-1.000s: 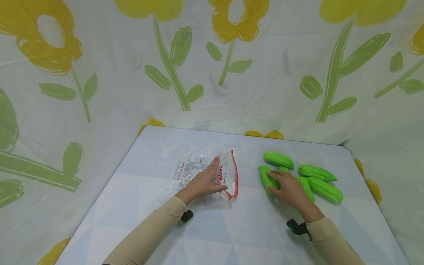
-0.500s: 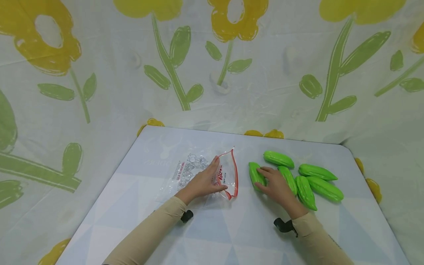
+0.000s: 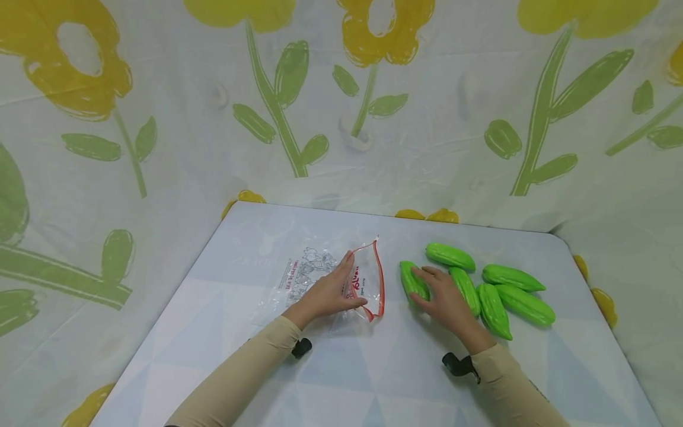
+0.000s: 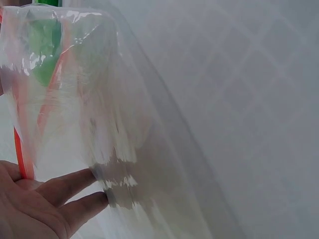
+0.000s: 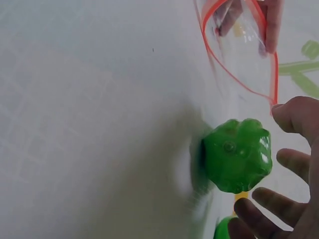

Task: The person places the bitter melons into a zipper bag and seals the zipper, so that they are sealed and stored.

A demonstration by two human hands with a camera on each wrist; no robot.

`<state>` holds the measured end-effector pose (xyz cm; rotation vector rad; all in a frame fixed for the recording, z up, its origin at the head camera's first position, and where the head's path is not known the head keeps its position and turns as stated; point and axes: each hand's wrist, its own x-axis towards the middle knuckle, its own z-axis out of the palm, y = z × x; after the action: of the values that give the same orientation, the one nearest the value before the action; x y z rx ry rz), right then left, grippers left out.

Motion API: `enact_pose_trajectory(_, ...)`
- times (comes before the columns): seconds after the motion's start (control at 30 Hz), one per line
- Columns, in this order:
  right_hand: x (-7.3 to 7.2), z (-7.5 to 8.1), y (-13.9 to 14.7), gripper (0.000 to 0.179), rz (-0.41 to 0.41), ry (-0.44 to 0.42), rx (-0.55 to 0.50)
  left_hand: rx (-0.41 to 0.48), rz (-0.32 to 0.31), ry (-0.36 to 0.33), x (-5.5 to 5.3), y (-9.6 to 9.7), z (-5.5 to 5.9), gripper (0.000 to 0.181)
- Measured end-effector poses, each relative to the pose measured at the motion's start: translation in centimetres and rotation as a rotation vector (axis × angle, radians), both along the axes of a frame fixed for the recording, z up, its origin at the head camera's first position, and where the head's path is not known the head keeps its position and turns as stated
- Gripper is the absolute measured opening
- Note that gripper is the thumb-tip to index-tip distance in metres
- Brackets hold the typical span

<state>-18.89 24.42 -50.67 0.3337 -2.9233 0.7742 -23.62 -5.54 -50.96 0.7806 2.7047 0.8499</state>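
My left hand [image 3: 322, 296] holds a clear printed zip bag [image 3: 306, 276] near its mouth, thumb and fingers spread across it. The red-edged mouth [image 5: 207, 30] gapes toward the right, and the fingers show partly through the plastic. Just right of the bag lies a glossy, ribbed green toy vegetable [image 3: 411, 280], shaped like a cucumber. My right hand [image 3: 448, 302] is over its right side, fingers loosely parted. In the right wrist view, the thumb and fingers [image 5: 294, 162] stand a little off the lobed end of the toy vegetable [image 5: 237, 154].
Several matching green toy vegetables [image 3: 493, 311] lie in a loose group right of and behind my right hand. The pale patterned table [image 3: 341, 385] has rounded corners. A flower-printed curtain [image 3: 427, 148] surrounds its back and sides.
Over the last second my right hand slid the nearest green toy vegetable left toward the bag, then stopped. Its fingers look looser around it. My left hand and the bag stayed put.
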Motion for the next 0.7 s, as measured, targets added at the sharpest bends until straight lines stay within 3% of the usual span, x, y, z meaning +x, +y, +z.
enact_pose_trajectory(0.53,-0.3,-0.6,1.2,0.068,0.012,-0.215,-0.167,-0.013,0.005,0.007,0.0,0.1,0.1,0.114)
enact_pose_trajectory(0.7,-0.4,-0.7,1.2,0.068,0.013,-0.241,-0.21,-0.008,0.003,0.009,0.0,0.1,0.1,0.114)
